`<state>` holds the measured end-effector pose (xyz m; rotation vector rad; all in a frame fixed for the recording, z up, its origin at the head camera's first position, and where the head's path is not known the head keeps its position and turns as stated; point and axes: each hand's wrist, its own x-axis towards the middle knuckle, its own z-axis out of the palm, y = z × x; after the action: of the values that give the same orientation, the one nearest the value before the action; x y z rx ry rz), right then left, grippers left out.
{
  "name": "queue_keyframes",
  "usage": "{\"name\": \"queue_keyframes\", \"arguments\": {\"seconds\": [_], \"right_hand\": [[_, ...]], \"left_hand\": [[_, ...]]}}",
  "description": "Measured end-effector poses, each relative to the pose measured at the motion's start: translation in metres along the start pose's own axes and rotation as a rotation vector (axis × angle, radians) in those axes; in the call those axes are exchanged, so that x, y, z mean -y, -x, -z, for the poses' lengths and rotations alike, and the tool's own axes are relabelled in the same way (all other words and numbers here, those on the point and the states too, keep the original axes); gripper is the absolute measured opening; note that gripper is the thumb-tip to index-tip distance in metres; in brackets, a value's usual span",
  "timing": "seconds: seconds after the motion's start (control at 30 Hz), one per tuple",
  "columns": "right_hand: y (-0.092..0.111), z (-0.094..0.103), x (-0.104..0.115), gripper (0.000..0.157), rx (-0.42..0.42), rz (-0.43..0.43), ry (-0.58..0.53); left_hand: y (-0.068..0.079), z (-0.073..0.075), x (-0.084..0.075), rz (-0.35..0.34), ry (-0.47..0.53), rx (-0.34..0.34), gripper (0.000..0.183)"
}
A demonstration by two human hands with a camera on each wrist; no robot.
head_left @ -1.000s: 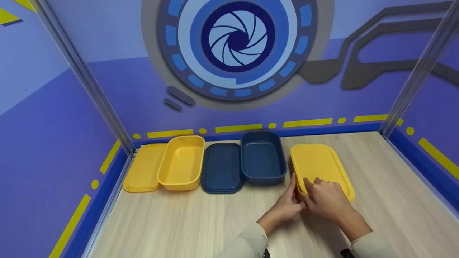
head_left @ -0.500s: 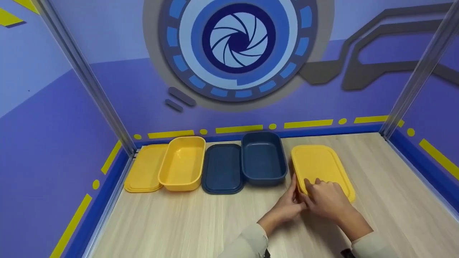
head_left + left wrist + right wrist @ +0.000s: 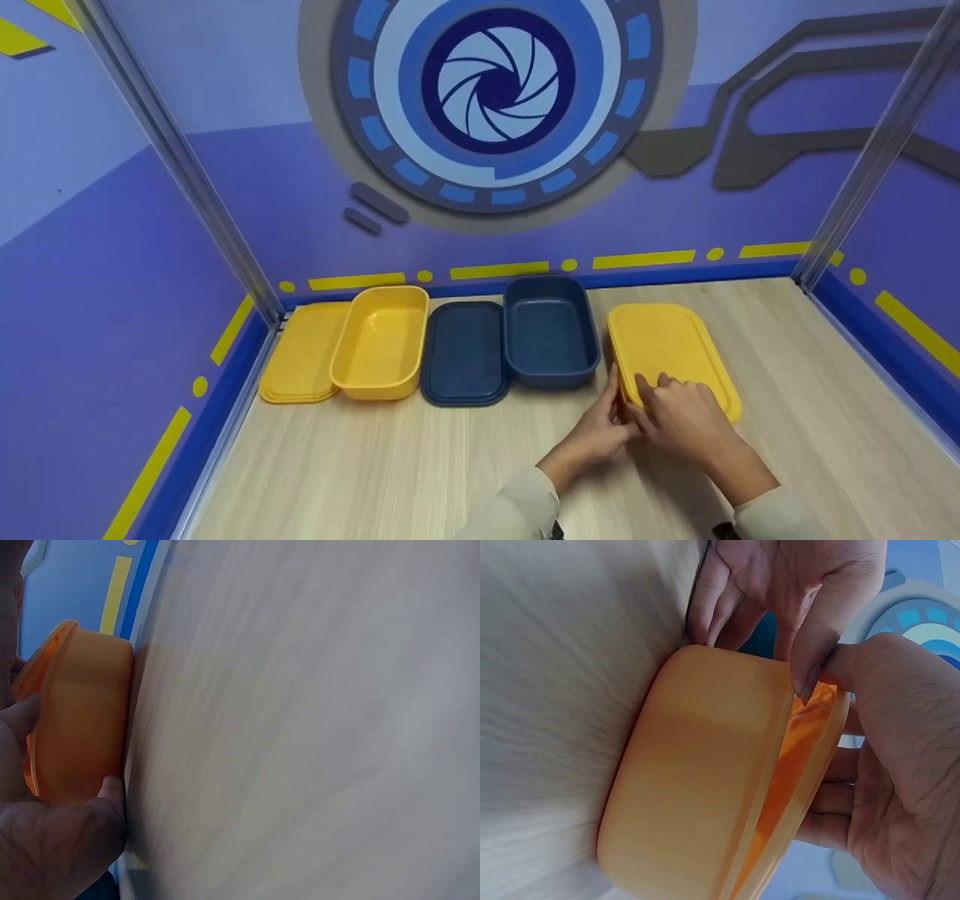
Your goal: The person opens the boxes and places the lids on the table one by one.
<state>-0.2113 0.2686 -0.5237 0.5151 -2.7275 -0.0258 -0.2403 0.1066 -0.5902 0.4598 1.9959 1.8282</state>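
A yellow lid covers a yellow food container on the table's right side. In the right wrist view, an open gap runs along the near edge between lid and rim. My left hand holds the container's near-left corner, its thumb at the rim and its other fingers along the side wall. My right hand pinches the lid's near edge, thumb tucked beneath it and fingers on top. Both thumbs meet at that corner. The left wrist view shows the container wall beside my left fingers. The inside is mostly hidden.
Left of the hands stands an uncovered dark blue container, beside a dark blue lid. Further left are an uncovered yellow container and another yellow lid. Printed panels with metal posts enclose the wooden table.
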Motion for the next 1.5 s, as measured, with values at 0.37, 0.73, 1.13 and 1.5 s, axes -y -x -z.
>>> {"name": "queue_keyframes", "arguments": {"seconds": [0.37, 0.73, 1.13, 1.5], "right_hand": [[-0.0007, 0.001, 0.0014, 0.048, 0.011, -0.001, 0.012], [-0.0011, 0.0017, -0.0003, 0.048, 0.016, -0.002, 0.039], [0.0047, -0.0021, 0.0007, 0.048, 0.009, -0.014, 0.028], [0.0059, -0.0077, -0.001, 0.048, -0.014, -0.016, 0.03]], "left_hand": [[-0.0005, 0.0006, -0.0005, -0.013, 0.006, -0.001, 0.107], [-0.0014, 0.0007, -0.0035, -0.016, 0.018, 0.001, 0.107], [-0.0002, -0.0002, 0.0001, -0.028, 0.055, 0.033, 0.105], [-0.0012, -0.0004, 0.0022, -0.031, -0.008, -0.002, 0.103]]}}
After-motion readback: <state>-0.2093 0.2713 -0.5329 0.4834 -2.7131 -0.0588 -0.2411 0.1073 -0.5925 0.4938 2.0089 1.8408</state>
